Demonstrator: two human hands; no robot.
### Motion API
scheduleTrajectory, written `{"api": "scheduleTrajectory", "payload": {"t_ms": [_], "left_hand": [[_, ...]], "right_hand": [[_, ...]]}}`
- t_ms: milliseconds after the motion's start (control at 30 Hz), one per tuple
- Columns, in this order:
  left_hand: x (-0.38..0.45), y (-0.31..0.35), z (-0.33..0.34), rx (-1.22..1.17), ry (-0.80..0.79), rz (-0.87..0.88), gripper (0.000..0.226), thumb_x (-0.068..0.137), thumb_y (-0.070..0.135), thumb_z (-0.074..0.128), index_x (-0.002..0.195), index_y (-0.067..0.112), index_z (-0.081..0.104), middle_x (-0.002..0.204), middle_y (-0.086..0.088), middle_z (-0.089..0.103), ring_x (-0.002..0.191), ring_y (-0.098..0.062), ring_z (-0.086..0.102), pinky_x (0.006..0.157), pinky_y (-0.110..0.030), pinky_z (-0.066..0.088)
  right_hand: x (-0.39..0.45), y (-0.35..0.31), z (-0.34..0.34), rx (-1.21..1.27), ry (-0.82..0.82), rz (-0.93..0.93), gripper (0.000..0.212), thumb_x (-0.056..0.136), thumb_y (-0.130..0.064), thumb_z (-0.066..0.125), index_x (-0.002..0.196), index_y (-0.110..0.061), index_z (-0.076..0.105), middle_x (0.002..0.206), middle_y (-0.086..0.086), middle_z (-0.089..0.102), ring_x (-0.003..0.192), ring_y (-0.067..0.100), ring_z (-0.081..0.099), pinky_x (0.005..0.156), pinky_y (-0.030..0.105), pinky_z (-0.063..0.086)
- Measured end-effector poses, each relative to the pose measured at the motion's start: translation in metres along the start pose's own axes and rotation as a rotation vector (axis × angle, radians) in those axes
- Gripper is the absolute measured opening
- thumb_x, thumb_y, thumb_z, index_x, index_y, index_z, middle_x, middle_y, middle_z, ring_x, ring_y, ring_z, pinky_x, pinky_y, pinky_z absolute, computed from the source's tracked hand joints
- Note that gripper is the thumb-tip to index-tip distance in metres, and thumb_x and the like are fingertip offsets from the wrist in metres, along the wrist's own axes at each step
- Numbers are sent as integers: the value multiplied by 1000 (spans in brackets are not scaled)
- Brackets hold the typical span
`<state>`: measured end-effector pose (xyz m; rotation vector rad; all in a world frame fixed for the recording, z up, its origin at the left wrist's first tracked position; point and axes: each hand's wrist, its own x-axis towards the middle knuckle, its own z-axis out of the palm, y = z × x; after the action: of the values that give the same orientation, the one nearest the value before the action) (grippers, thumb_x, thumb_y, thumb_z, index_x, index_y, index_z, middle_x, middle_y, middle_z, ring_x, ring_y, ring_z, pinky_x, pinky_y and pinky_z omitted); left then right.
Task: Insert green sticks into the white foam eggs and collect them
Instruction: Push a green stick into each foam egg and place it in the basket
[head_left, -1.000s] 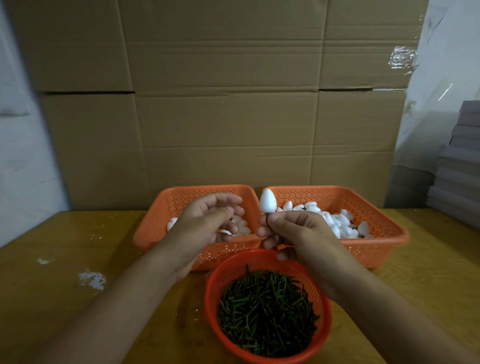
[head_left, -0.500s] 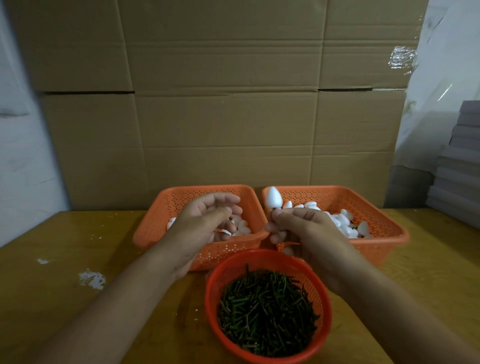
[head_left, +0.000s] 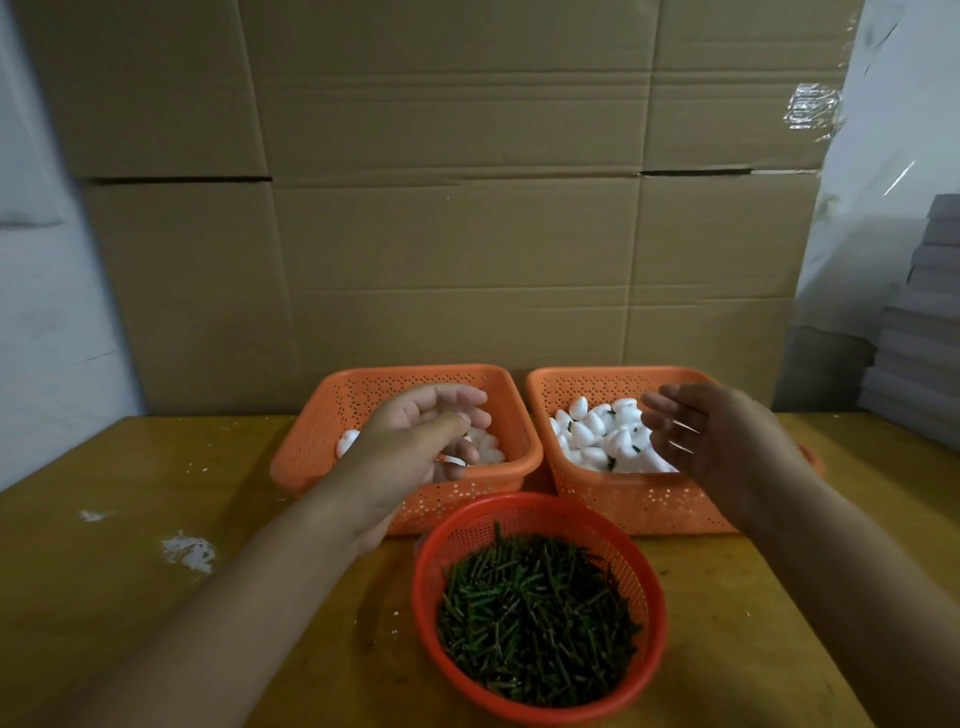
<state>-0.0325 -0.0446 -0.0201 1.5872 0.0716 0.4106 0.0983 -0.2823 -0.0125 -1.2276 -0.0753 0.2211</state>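
Stuck egg gone from right hand (head_left: 727, 447), fingers now spreading empty over finished pile (head_left: 602, 436); left hand (head_left: 415, 447) curling among plain eggs (head_left: 485, 449), grasp unclear; sticks (head_left: 535, 618) plentiful, much remaining.

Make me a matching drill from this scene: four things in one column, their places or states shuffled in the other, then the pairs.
1. left hand
2. right hand
3. round basket
4. right basket

a. holds green sticks
b. holds eggs with sticks in them
c. open, holding nothing
d. curled over the left basket

Pairs: 1-d, 2-c, 3-a, 4-b
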Motion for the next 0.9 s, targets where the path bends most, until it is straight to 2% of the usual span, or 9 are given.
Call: {"api": "scheduleTrajectory", "payload": {"t_ms": [100,333,400,467,567,667,733,833,900], "left_hand": [[1,0,-3,-1,15,5,21,99,7,57,108,18,72,102,-2,75,72,-12,65,64,-24,56],[7,1,-12,33,67,47,23,99,4,53,106,17,71,98,0,75,67,-8,65,60,-22,54],[9,0,-15,148,104,108,25,98,2,54,103,20,71,99,0,74,68,-7,67,59,-20,53],[11,-3,-20,375,139,195,30,96,4,56,101,29,70,99,6,73,74,-4,70,63,-18,54],[15,-6,-29,586,140,235,31,95,10,58,99,40,67,103,17,68,83,6,66,69,-19,52],[22,-7,-42,696,121,191,30,95,16,60,96,45,63,106,24,64,86,6,64,71,-20,50],[27,-6,-52,784,115,164,26,94,18,62,99,43,64,109,23,64,89,6,63,70,-16,46],[42,-5,-65,882,107,101,22,93,19,64,108,34,66,113,13,64,85,1,65,57,-8,43],[54,-4,-66,950,67,39,21,94,20,64,112,31,66,116,10,63,80,-9,70,53,-12,45]], "right_hand": [[-7,1,7,-143,-105,4,20,100,-15,52,112,-9,66,105,6,76,91,18,72,64,27,53],[-44,6,29,-801,-662,-100,18,95,-19,66,112,-23,72,104,1,76,89,9,70,78,25,56],[-51,10,32,-1033,-831,-201,27,93,-27,69,119,-30,69,112,-8,73,100,2,67,88,20,54],[-56,17,35,-1339,-965,-297,42,91,-42,69,132,-40,60,131,-18,62,118,-1,56,94,16,46],[-63,29,42,-1583,-1045,-344,55,89,-49,68,140,-43,50,148,-18,46,133,5,44,92,12,34],[-67,40,47,-1665,-1100,-361,55,91,-41,67,143,-35,51,154,-9,40,140,13,37,104,23,31],[-67,43,48,-1692,-1103,-361,55,91,-39,66,144,-34,50,155,-7,38,142,15,35,110,30,31],[-66,43,46,-1705,-1104,-356,56,91,-39,67,144,-35,50,156,-7,37,142,16,35,112,33,32],[-66,42,46,-1707,-1115,-352,56,90,-39,67,144,-35,50,156,-7,37,142,17,36,114,34,33]]}}
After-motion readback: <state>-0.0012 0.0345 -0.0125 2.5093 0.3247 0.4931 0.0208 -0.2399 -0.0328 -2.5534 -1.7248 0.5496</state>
